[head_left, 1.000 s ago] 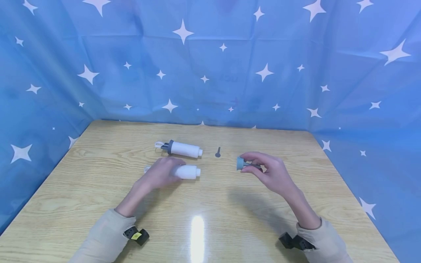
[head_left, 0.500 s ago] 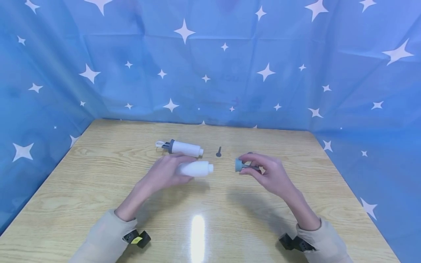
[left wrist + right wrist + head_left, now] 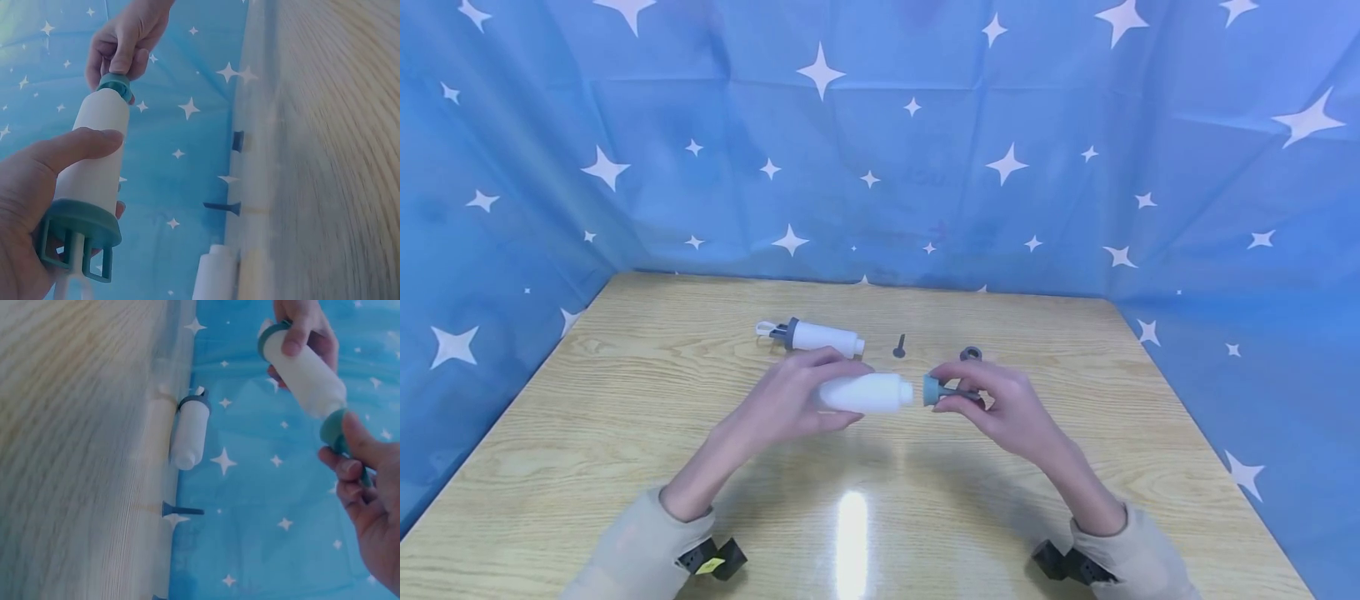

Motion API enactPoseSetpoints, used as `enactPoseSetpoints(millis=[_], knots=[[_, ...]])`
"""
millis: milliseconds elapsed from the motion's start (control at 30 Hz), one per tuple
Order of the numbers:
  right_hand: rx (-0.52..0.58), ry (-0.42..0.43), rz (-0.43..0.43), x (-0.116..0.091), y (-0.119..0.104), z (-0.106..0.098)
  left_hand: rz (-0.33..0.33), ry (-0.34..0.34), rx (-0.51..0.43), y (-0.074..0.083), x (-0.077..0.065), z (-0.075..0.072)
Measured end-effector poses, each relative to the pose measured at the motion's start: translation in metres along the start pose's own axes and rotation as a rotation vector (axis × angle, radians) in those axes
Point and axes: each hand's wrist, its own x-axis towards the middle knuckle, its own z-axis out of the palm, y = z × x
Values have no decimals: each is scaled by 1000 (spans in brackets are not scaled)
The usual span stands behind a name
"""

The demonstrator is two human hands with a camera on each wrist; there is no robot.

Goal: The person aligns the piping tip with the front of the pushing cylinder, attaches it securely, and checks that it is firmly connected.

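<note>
My left hand (image 3: 790,398) grips a toy syringe by its white barrel (image 3: 868,393), held sideways above the table with its narrow tip pointing right. The left wrist view shows its teal collar (image 3: 81,219) with open side loops and a pale plunger coming out of it. With thumb and fingers my right hand (image 3: 1003,408) pinches a teal cap (image 3: 930,390) that has a thin stem running back into the fingers. That cap faces the syringe's tip, with a small gap in the head view. In the right wrist view the cap (image 3: 333,429) overlaps the tip.
Behind the left hand lies a second white syringe (image 3: 823,338) with a dark grey collar. A dark stemmed piece (image 3: 899,348) is to its right, and a dark ring-shaped part (image 3: 971,353) lies behind my right hand. A blue star-patterned curtain (image 3: 880,167) backs the wooden table (image 3: 647,400).
My left hand has lifted the teal-collared syringe off the table and brought it right. My right hand has moved slightly left with the cap, uncovering the dark ring.
</note>
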Motion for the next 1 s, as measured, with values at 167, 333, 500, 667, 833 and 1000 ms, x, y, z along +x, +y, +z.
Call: enactPoseSetpoints(millis=[167,333,500,667,833,1000], knots=[[20,3,-31,1,-4,4,28,11,-10,6,0,-1],[29,7,-51,1,-9,6,74,37,-1,9,0,-1],[26,2,-46,1,-11,6,109,64,8,12,1,0],[36,-1,-28,0,-11,6,125,79,23,13,1,1],[45,-9,3,-1,-11,5,154,94,46,14,1,1],[41,-18,7,-1,-12,5,166,106,65,15,2,1]])
